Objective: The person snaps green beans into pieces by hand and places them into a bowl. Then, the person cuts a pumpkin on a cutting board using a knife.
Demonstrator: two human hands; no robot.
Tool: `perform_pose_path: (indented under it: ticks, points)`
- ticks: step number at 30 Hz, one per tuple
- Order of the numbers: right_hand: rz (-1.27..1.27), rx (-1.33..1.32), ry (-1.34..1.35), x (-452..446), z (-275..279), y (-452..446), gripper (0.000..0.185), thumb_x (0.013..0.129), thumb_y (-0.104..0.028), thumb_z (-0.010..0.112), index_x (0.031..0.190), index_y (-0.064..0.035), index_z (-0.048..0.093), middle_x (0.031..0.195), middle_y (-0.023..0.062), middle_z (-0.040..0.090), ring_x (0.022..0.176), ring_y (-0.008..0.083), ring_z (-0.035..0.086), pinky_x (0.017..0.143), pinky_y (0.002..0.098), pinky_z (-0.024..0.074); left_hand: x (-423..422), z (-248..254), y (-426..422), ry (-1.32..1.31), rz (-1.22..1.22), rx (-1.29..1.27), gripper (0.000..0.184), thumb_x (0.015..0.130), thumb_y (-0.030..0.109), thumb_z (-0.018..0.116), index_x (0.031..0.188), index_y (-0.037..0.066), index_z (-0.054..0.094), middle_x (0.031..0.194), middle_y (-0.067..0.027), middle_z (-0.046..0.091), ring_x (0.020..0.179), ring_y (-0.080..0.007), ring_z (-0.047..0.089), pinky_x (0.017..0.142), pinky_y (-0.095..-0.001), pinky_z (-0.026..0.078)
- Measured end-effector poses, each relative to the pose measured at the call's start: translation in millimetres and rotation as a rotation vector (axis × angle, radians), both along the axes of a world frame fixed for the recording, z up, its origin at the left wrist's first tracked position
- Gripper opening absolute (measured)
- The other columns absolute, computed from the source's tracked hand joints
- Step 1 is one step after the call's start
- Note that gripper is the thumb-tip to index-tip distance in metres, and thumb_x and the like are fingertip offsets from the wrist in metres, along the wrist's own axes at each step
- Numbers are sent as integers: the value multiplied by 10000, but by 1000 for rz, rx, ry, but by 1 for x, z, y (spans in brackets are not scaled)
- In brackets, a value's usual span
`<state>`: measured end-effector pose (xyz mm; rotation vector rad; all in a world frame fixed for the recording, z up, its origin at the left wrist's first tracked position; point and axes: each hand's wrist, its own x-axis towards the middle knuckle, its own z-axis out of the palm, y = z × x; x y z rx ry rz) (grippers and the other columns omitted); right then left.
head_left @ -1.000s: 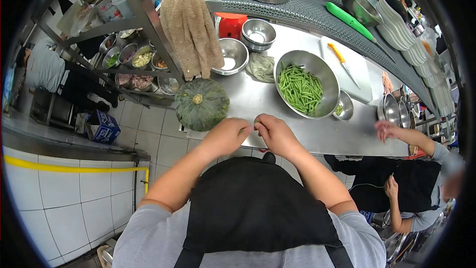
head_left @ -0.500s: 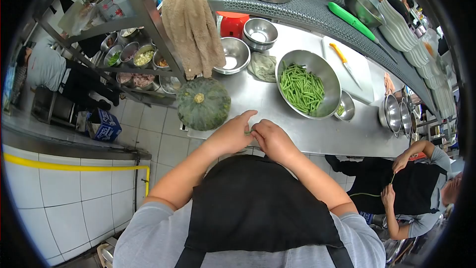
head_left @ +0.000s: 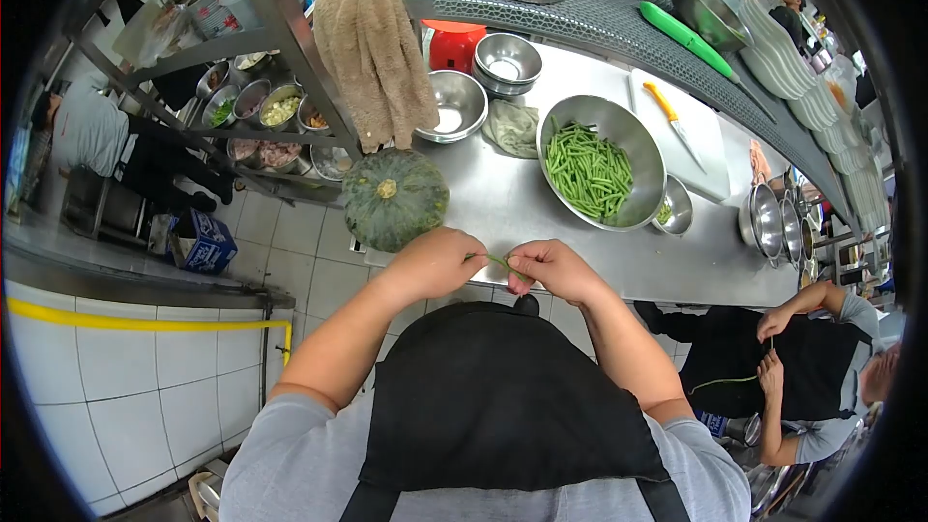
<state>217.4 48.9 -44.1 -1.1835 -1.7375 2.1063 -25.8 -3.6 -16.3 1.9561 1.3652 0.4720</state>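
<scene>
A short length of green bean (head_left: 497, 259) stretches between my two hands, just off the table's front edge. My left hand (head_left: 440, 261) is closed on one end of it, its fingertips partly hidden behind the hand. My right hand (head_left: 556, 269) pinches the other end between thumb and fingers. Beyond my right hand, a large steel bowl (head_left: 650, 188) holds a heap of cut green beans (head_left: 588, 172). A green pumpkin (head_left: 394, 201) sits at the table corner, close to my left hand.
On the steel table (head_left: 483, 195) are a grey-green cloth (head_left: 510, 128), steel bowls (head_left: 507, 60), a small bowl (head_left: 677, 208) and a white cutting board (head_left: 710, 159) with a yellow-handled knife (head_left: 662, 101). A towel (head_left: 372, 48) hangs at left. At right, a co-worker's hands (head_left: 770, 367) hold a long bean.
My hands have moved apart, the right one to the right and the left one slightly left, so more of the bean shows between them. The co-worker's hands have shifted slightly.
</scene>
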Motion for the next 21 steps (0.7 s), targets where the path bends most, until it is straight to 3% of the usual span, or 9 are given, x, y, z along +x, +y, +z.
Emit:
perform_pose_path:
  ticks: [4, 7, 9, 10, 12, 14, 16, 20, 21]
  points:
    - [59, -12, 17, -2, 2, -1, 230, 1017, -225, 591, 949, -27, 686, 779, -23, 653, 673, 47, 568, 609, 250, 493, 3, 2, 0, 7, -18, 24, 267, 926, 251, 610, 951, 13, 728, 930, -183, 711, 880, -401, 651, 798, -472, 507]
    - [10, 60, -42, -8, 5, -8, 192, 1010, -142, 576, 937, 14, 662, 806, 92, 689, 710, 188, 654, 659, 320, 513, 9, 3, -4, 17, 0, 27, 264, 929, 244, 604, 931, 7, 720, 900, -189, 702, 873, -408, 643, 792, -481, 501]
    - [-15, 969, -209, -15, -1, -14, 153, 989, -108, 569, 943, 25, 629, 785, 172, 660, 721, 307, 650, 662, 387, 499, 20, -3, -7, 33, 73, 33, 261, 931, 237, 601, 918, 2, 712, 890, -195, 697, 871, -411, 639, 791, -488, 497]
    - [-16, 969, -208, -21, -5, -17, 153, 989, -108, 569, 943, 25, 629, 785, 172, 660, 721, 307, 650, 662, 387, 499, 26, -6, -9, 48, 144, 38, 258, 932, 230, 598, 906, -3, 705, 879, -200, 692, 870, -413, 635, 790, -494, 494]
    - [-405, 889, -172, -33, -18, -21, 148, 967, -83, 542, 891, 37, 583, 809, 257, 622, 732, 469, 592, 670, 462, 483, 40, -10, -17, -8, 148, 67, 253, 934, 224, 594, 898, -4, 700, 874, -202, 689, 873, -414, 633, 790, -499, 491]
    - [-504, 859, -175, -32, -21, -10, 152, 974, -94, 538, 896, 32, 570, 798, 249, 634, 737, 441, 617, 663, 454, 487, 46, -13, -22, -67, 153, 94, 249, 936, 217, 591, 891, -4, 695, 869, -203, 686, 875, -416, 631, 789, -503, 489]
    - [-450, 378, -157, -24, -11, 1, 144, 980, -96, 527, 924, 28, 574, 793, 256, 636, 753, 437, 629, 666, 455, 490, 47, -17, -24, -85, 123, 106, 234, 935, 206, 592, 900, 2, 701, 880, -201, 688, 880, -420, 632, 793, -507, 491]
    - [51, 756, -138, -22, 17, -13, 142, 981, -123, 540, 955, 9, 584, 847, 238, 650, 804, 446, 618, 715, 461, 495, 39, -12, -16, -21, 129, 50, 203, 918, 193, 607, 956, 19, 704, 936, -209, 688, 903, -417, 636, 806, -514, 493]
    - [13, 838, -130, -24, 13, -16, 145, 976, -139, 551, 976, 1, 584, 871, 241, 644, 837, 459, 606, 742, 468, 492, 37, -11, -15, -45, 127, 65, 200, 915, 198, 617, 970, 26, 702, 959, -203, 688, 902, -409, 637, 801, -498, 496]
